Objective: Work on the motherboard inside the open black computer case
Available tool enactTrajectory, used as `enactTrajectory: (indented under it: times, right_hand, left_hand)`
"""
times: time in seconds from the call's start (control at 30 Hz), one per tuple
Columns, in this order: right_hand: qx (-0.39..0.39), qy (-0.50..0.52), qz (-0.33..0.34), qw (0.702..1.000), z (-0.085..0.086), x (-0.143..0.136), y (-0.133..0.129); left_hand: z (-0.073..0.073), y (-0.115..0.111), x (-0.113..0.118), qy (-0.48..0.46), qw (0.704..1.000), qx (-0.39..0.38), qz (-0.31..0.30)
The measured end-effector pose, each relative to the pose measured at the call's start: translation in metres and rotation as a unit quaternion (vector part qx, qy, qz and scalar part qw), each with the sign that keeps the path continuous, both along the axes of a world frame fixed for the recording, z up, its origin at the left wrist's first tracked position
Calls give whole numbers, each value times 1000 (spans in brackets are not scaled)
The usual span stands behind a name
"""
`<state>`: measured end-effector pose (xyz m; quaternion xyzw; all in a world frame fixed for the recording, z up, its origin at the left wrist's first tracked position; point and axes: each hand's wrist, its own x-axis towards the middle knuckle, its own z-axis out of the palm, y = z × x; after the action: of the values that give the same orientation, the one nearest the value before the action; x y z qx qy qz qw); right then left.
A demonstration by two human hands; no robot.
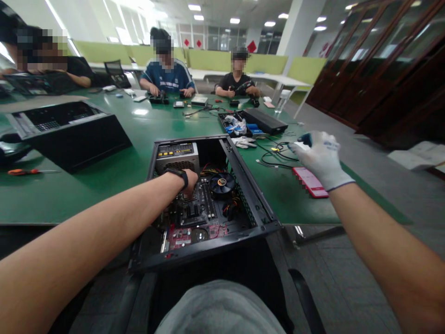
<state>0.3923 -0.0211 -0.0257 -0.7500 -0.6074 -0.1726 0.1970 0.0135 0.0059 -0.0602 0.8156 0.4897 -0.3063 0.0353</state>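
Note:
An uncovered black computer case [257, 199] lies before me with its inside showing. My bare left hand [190, 182], a black band on its wrist, reaches down to the motherboard [194, 208] between the power supply [179, 157] and the round black fan [222, 184]. Its fingers point away and are mostly hidden. A red expansion card [181, 237] sits at the near end of the case. My right hand [319, 158], in a white work glove with dark blue fingertips, hovers over a red-edged phone [310, 182]. Its fingers are bent and apart, with nothing clearly held.
Another black case [93, 139] stands tilted at left, near an orange-handled screwdriver [29, 171]. Black cables [274, 155] lie between my case and the phone. Beyond are loose gloves [243, 142] and a black tray [222, 121]. Several people work across the green table [153, 121].

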Motion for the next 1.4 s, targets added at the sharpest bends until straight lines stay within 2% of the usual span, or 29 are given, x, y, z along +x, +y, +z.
enactTrajectory:
  times: [0.1, 0.2, 0.23, 0.37, 0.5, 0.57, 0.73, 1.03, 1.4]
  right_hand:
    - [31, 10, 100, 994, 19, -51, -31]
    - [80, 54, 257, 961, 31, -100, -72]
    - [72, 55, 311, 946, 33, -114, -86]
    - [-33, 46, 457, 888, 26, -159, -129]
    - [-124, 25, 538, 833, 7, -184, -145]
    - [-158, 7, 543, 825, -1, -189, -147]
    - [-190, -14, 512, 838, -9, -194, -152]
    - [-167, -18, 476, 863, -17, -196, -159]
    - [-133, -50, 458, 877, -24, -198, -164]
  left_hand:
    - [0, 0, -1, -7, 1000, -5, 11]
    - [-3, 3, -3, -11, 1000, -8, 16]
    - [-4, 3, -3, -15, 1000, -5, 18]
    - [-4, 4, -2, -10, 1000, -2, 10]
    - [0, 0, 1, -8, 1000, -13, 23]
    - [2, -1, 2, -22, 999, -16, 34]
    - [2, -1, 2, -35, 999, -10, 26]
    - [3, -2, -1, 6, 1000, -7, 7]
    - [12, -9, 5, -18, 999, -16, 35]
